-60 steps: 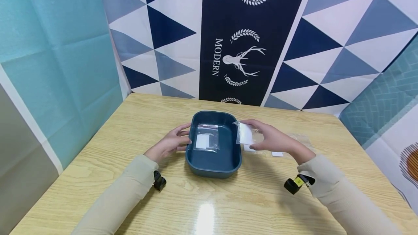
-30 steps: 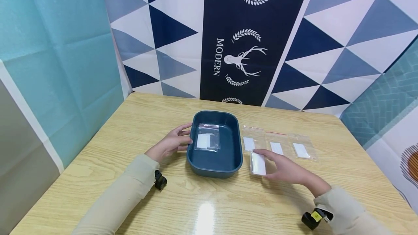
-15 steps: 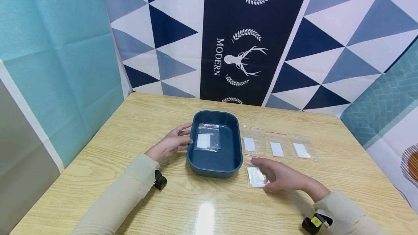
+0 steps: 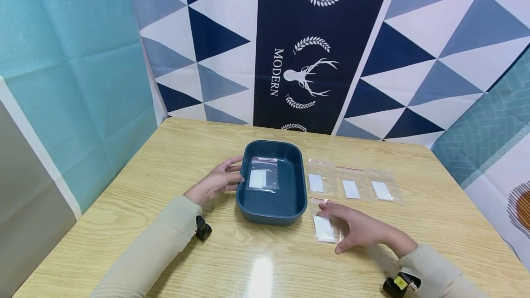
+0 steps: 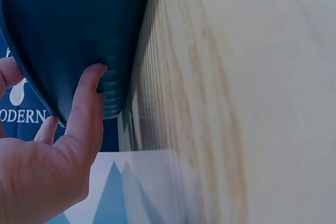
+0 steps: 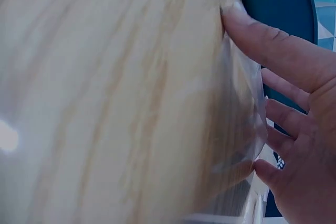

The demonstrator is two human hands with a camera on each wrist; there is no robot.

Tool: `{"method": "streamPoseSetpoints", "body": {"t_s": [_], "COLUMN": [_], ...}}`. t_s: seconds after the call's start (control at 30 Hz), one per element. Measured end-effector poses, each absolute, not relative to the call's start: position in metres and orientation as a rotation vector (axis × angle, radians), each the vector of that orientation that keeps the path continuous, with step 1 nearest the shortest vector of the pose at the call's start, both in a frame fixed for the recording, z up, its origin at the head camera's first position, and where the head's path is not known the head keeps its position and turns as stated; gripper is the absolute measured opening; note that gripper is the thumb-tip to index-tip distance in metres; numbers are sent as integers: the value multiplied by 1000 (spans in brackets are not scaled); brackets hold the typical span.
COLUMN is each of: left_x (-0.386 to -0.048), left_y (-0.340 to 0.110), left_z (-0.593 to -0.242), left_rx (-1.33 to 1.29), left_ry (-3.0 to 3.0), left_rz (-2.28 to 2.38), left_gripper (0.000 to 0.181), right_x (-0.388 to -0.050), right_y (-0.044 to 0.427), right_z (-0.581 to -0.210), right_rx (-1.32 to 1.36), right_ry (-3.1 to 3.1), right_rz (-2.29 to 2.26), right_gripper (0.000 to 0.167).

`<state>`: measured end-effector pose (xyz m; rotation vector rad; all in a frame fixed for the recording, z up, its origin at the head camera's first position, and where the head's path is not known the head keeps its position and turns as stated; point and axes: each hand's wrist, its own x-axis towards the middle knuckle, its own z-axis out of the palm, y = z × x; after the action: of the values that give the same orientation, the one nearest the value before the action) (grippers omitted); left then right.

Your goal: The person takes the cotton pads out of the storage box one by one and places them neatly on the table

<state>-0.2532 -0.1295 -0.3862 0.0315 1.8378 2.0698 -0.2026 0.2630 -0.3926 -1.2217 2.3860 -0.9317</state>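
My left hand (image 4: pixel 216 180) rests against the left wall of a dark blue rectangular bin (image 4: pixel 271 215); in the left wrist view its extended fingers (image 5: pixel 84 98) touch the outer wall. Inside the bin lies a clear zip bag (image 4: pixel 263 174) holding a white card. Right of the bin, another zip bag (image 4: pixel 324 229) with a white card lies on the table. Over that bag's right side is my right hand (image 4: pixel 362 226), thumb and fingers spread apart. In the right wrist view the thumb (image 6: pixel 283 51) is close to the clear plastic edge, without a visible pinch.
Behind the right hand, zip bags with white cards form a row: one beside the bin (image 4: pixel 316 183), one in the middle (image 4: pixel 351 189) and one at the right (image 4: pixel 382 191). The wooden table (image 4: pixel 198 137) ends at a patterned cloth backdrop (image 4: pixel 219 45).
My right hand carried the zip bag from the bin's right rim down toward the table's front, laid it below the row, and its fingers spread apart. The left hand stayed at the bin.
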Motion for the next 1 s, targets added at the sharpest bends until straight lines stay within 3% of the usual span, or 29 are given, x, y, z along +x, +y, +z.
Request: {"method": "streamPoseSetpoints", "body": {"t_s": [0.37,0.67,1.0], "left_x": [-253,-253,-253], "left_y": [-129,-129,-129], "left_z": [-386,-386,-385], "left_rx": [23,21,7], "left_ry": [1841,1835,1823], "left_rz": [2064,2071,2083], "left_gripper": [70,70,70], "right_x": [-204,-207,-217], "right_y": [267,264,253], "right_z": [-395,-387,-376], "right_rx": [-1255,-1084,-932], "right_ry": [2401,2615,2709], "right_rz": [-955,-990,-1102], "right_gripper": [83,82,70]}}
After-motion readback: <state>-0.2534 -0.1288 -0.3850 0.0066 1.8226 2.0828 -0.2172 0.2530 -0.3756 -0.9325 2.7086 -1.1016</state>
